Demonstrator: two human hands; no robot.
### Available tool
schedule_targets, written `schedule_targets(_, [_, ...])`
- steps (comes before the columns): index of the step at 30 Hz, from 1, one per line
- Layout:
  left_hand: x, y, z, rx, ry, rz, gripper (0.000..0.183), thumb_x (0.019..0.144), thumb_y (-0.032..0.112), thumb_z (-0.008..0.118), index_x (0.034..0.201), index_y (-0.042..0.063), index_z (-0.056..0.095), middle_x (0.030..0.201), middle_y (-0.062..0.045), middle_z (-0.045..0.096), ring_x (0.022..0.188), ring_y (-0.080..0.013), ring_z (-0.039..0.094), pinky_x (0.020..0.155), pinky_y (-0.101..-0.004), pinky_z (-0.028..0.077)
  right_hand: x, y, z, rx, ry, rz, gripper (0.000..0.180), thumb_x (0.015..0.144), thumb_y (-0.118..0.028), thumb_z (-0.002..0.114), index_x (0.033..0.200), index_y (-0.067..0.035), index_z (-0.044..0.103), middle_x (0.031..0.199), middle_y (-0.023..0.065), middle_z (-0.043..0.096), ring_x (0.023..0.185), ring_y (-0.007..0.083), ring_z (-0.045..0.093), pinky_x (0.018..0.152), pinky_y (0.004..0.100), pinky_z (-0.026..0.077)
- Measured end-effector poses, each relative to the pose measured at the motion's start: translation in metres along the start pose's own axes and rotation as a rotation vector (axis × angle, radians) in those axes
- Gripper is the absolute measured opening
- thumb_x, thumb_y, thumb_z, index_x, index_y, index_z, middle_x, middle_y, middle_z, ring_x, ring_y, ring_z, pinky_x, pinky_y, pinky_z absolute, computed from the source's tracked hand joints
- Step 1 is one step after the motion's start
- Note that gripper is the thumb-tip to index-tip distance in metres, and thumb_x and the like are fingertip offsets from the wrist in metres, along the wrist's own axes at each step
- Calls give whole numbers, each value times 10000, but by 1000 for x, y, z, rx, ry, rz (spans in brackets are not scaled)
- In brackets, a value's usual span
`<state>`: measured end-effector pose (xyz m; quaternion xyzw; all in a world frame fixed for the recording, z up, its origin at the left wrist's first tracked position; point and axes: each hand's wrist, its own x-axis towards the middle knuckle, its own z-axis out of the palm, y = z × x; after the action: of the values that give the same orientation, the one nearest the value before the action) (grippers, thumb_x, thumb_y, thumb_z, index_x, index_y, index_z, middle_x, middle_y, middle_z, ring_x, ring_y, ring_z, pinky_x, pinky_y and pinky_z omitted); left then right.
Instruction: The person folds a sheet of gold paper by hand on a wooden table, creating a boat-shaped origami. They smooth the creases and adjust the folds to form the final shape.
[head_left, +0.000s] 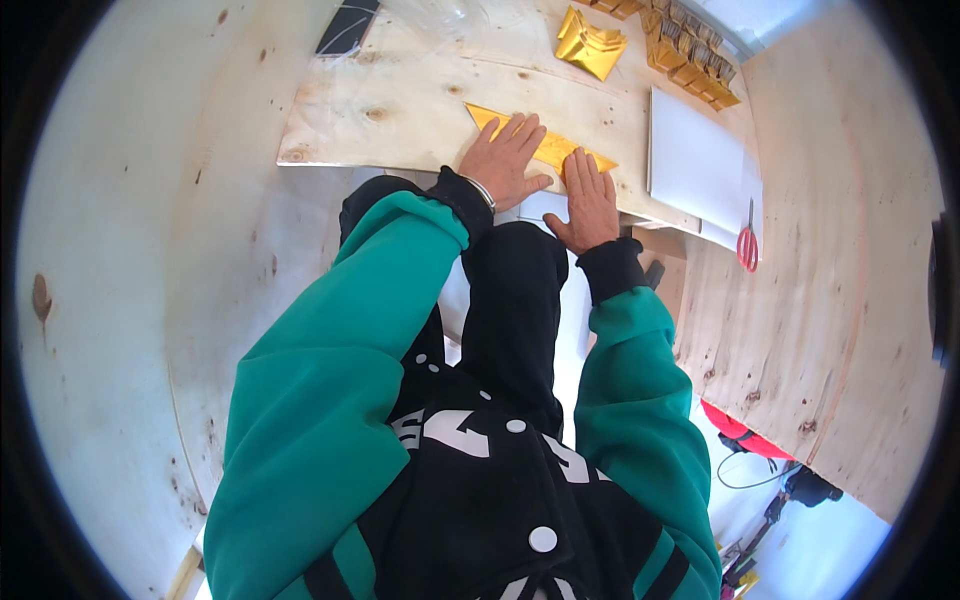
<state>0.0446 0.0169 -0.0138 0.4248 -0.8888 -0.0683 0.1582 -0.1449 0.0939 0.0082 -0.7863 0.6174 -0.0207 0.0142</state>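
A strip of folded gold foil paper (553, 148) with slanted, pointed ends lies flat near the front edge of the plywood table (420, 135). My left hand (506, 159) rests palm down across its left half, fingers spread. At its right end my right hand (589, 196) presses with flat fingers, the thumb held apart. Neither hand is closed around anything. Parts of the strip are hidden beneath my fingers.
Behind the strip sits a small stack of folded gold paper pieces (592, 46). Rows of gold folded pieces (690, 64) stand at the back right. White sheets (694, 165) lie right, with red-handled scissors (748, 244) at the edge. Clear plastic (442, 19) and a black flat object (349, 26) lie back left.
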Motion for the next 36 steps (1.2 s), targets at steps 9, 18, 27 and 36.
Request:
schedule_targets(9, [-1,2,5,6,17,-19,649,1016,391,437,1552,46,312,1611,-125,328,1504,-260,268,1220,-453,196,52,5,-8,533,162,-162,698,998,-447,498,1495,25,368,1526,243,422,1428,399,383,1188,426,292])
schedule_targets(18, [9,-3,-1,-166,220,-130,633,995,382,477,1511,30,377,1572,-142,391,1462,-288,344,1200,-492,214,52,1,14,228,85,-193,797,1026,-628,276,1534,-17,334,1604,194,321,1509,320,263,1225,455,191])
schedule_targets(27, [-4,-11,-3,34,108,-273,755,946,553,547,1500,58,414,1564,-156,391,1455,-336,328,1178,-544,212,51,0,16,226,110,-192,835,1003,-671,295,1525,-23,356,1601,197,328,1507,331,265,1228,451,180])
schedule_targets(36, [-10,-8,-1,65,96,-312,770,940,562,553,1521,84,391,1593,-153,341,1485,-319,279,1179,-590,169,53,0,9,284,122,-209,710,1035,-573,350,1506,-45,408,1587,189,361,1494,327,297,1219,437,208])
